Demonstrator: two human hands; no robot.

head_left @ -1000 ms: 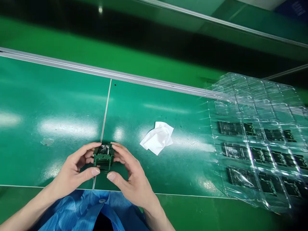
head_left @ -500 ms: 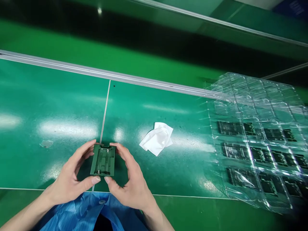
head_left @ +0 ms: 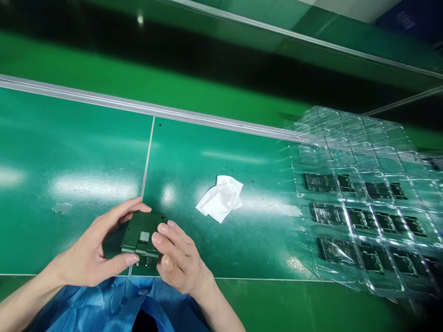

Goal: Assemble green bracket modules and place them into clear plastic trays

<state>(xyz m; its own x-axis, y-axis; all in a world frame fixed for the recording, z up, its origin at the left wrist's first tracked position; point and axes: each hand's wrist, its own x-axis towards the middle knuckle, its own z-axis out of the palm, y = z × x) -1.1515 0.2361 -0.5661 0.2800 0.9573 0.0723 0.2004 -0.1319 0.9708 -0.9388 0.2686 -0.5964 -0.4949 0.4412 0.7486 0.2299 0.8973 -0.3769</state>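
Note:
Both of my hands grip a small dark green plastic part (head_left: 141, 235) just above the near edge of the green table. My left hand (head_left: 92, 251) holds its left side, thumb under the near edge and fingers over the far edge. My right hand (head_left: 176, 260) clasps the right side, fingertips pressed on top beside a small grey square. The part's flat face is turned up and tilted toward me.
A crumpled white cloth (head_left: 220, 198) lies on the table (head_left: 224, 157) to the right of my hands. At the right, clear plastic blister trays (head_left: 367, 203) hold several dark circuit boards. An aluminium rail (head_left: 173, 112) runs along the far edge. My blue garment (head_left: 104, 306) is at the bottom.
The green part was turned over in my hands: first on edge, then its ribbed open side up, now its flat face up. My right fingers shifted onto its top.

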